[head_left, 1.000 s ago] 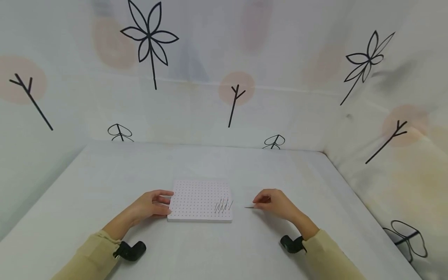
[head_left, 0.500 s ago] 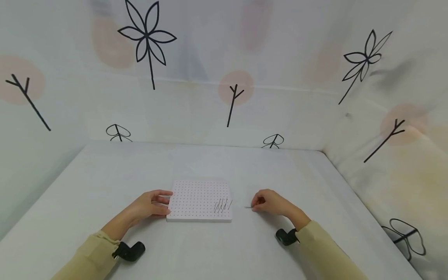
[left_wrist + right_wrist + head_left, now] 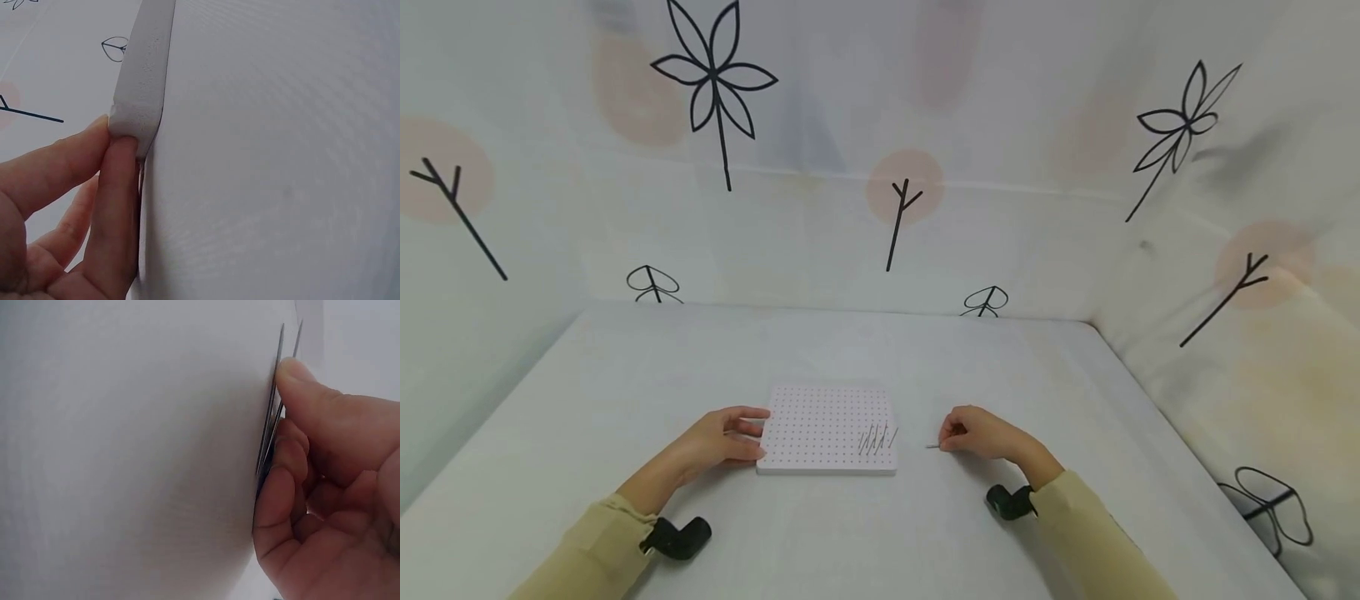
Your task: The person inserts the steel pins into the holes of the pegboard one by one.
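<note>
A white pegboard (image 3: 820, 433) covered in rows of small holes lies flat on the table. Several thin metal pins (image 3: 876, 439) stand tilted in its near right part. My left hand (image 3: 722, 437) touches the board's left edge with fairly straight thumb and fingers; in the left wrist view the fingertips (image 3: 122, 162) meet the board's pale side (image 3: 144, 75) at a corner. To the right of the board, close to the tabletop, my right hand (image 3: 977, 433) pinches at least two slender pointed metal pins (image 3: 279, 350) between thumb and curled fingers. Part of them is hidden by the fingers.
A white cloth covers the table (image 3: 820, 542). Patterned cloth walls with line-drawn flowers enclose the back and both sides. A black wrist camera (image 3: 677, 539) sits at the left sleeve, another black camera (image 3: 1009, 502) at the right one.
My right hand has shifted slightly left toward the board and then stays nearly in place, still pinching the pins. The left hand and the board look unchanged apart from slight camera drift.
</note>
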`<state>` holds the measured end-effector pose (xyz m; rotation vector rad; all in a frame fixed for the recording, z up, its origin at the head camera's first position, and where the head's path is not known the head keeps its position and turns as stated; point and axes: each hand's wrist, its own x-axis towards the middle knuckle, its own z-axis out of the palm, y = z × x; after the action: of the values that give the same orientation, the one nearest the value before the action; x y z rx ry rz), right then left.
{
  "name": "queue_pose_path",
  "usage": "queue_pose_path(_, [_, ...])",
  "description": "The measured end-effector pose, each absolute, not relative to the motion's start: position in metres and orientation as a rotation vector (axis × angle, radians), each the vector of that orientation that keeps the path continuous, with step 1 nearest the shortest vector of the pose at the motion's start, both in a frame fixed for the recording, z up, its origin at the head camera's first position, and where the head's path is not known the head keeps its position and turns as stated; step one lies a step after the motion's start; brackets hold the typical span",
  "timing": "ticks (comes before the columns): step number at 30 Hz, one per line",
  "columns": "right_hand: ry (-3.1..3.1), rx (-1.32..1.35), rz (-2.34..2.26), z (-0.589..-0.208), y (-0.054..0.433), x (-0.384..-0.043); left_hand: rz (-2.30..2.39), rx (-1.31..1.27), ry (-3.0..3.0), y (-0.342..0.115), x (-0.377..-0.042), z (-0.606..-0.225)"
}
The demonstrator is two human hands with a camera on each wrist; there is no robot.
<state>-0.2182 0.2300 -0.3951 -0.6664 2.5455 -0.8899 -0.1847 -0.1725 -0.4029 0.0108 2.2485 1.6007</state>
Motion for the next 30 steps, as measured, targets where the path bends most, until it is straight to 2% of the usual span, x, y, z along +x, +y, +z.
queue_pose_path(18, [2.444,-0.531,-1.198,-0.398,0.242,-0.220,1.586,-0.020,2.271,-0.169,-0.185,-0.400])
queue_pose_path(30, [2.469,-0.577,-1.425,-0.387,0.228,-0.202,1.589,-0.019,2.272,-0.170,-0.185,-0.401])
